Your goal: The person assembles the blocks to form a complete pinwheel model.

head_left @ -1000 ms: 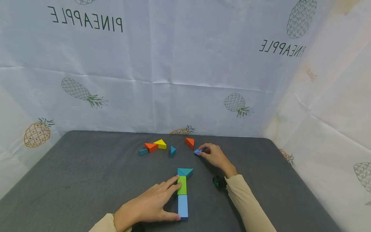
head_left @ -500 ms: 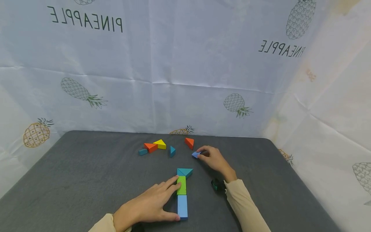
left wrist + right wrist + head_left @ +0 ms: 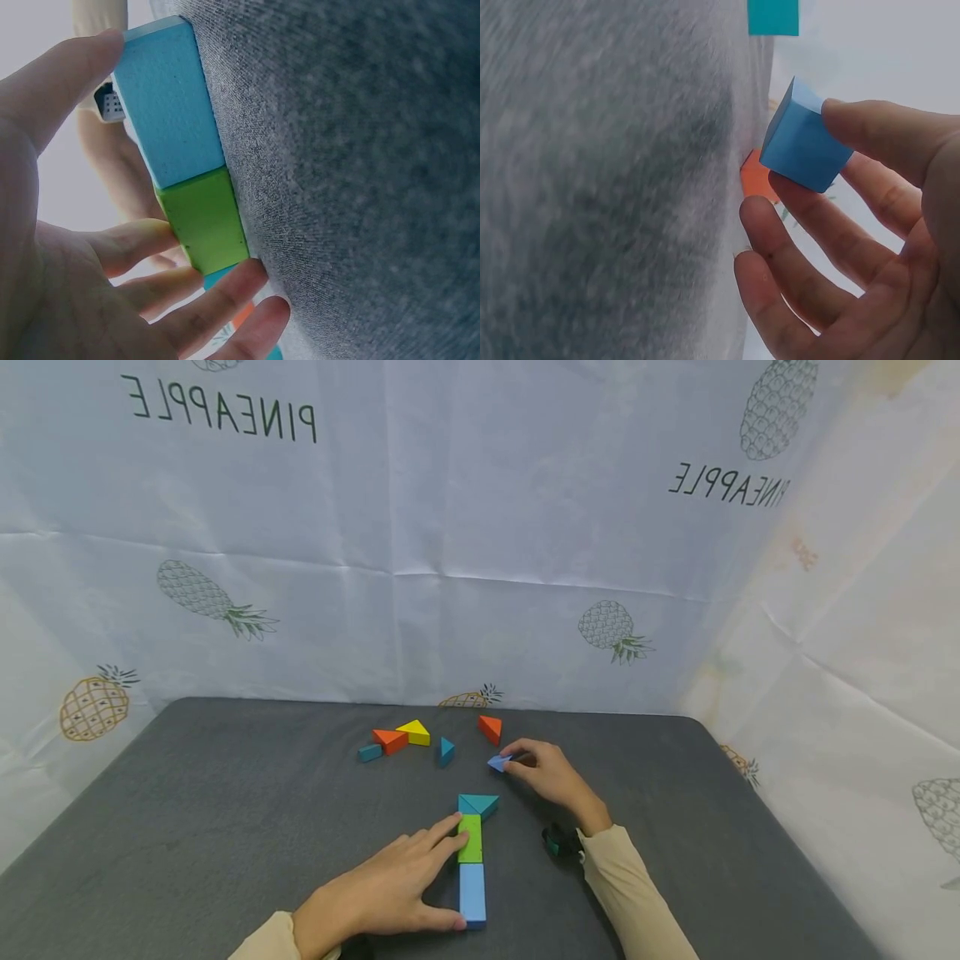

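Observation:
My left hand (image 3: 393,885) rests beside a row of blocks, its fingers spread and nearly straight. The thumb touches the near end of a light blue rectangular block (image 3: 472,893); fingertips lie along a green block (image 3: 470,839) beyond it. At the row's far end sit two teal triangular blocks (image 3: 483,805). In the left wrist view, the blue block (image 3: 169,105) and green block (image 3: 202,221) meet end to end. My right hand (image 3: 551,775) pinches a blue triangular block (image 3: 806,146) between thumb and fingers, off to the right beyond the row.
Toward the back of the dark table (image 3: 225,810) lie a red triangular block (image 3: 491,729), a teal triangular one (image 3: 447,752), a yellow one (image 3: 416,732), another red one (image 3: 391,741) and a small teal block (image 3: 370,752). A pineapple-print cloth (image 3: 480,510) hangs behind.
My right hand has moved a little left and nearer, carrying the blue triangular block toward the row. The left hand and the row have stayed in place.

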{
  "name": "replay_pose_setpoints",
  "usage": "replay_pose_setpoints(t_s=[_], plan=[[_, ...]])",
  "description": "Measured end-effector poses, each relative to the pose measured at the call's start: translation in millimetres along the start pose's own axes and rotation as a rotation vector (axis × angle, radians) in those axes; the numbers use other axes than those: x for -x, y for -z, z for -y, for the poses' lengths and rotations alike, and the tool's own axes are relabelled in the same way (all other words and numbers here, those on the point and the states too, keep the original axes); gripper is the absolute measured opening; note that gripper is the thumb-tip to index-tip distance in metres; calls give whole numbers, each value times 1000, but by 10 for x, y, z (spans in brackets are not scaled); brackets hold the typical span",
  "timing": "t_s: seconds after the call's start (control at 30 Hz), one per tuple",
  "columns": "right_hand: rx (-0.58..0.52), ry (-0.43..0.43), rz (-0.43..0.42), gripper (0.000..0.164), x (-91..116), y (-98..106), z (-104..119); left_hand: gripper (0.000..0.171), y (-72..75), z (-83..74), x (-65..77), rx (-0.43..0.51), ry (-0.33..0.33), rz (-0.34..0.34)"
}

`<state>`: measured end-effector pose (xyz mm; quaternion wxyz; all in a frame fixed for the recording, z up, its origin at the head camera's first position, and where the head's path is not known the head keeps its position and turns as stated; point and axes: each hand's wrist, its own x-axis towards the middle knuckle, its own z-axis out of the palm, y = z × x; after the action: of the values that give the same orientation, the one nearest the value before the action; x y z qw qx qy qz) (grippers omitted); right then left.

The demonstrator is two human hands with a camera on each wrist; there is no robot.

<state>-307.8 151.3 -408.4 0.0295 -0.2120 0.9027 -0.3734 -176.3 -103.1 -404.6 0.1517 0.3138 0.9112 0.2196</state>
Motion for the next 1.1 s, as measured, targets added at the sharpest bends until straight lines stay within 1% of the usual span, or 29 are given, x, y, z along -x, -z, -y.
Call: replay_pose_setpoints(t_s=[0.07,0.3,0.5,0.7,0.93,1.1], plan=[[-7,15,10,18,4,-7,17,94,-2,0,-2,-1,3,2],[-13,11,28,18,5,-45,48,93,-2,1,-6,-3,-1,-2],[-10,24,50,19,-2,-84,71,94,6,-1,-3,-9,2,-2],[13,42,69,20,2,-111,76,93,5,0,-3,-10,2,-7],[10,24,93,20,-1,-144,76,93,-1,10,-6,-18,-13,-12],[12,39,116,21,-7,-160,74,93,2,14,-2,-17,-8,-7]])
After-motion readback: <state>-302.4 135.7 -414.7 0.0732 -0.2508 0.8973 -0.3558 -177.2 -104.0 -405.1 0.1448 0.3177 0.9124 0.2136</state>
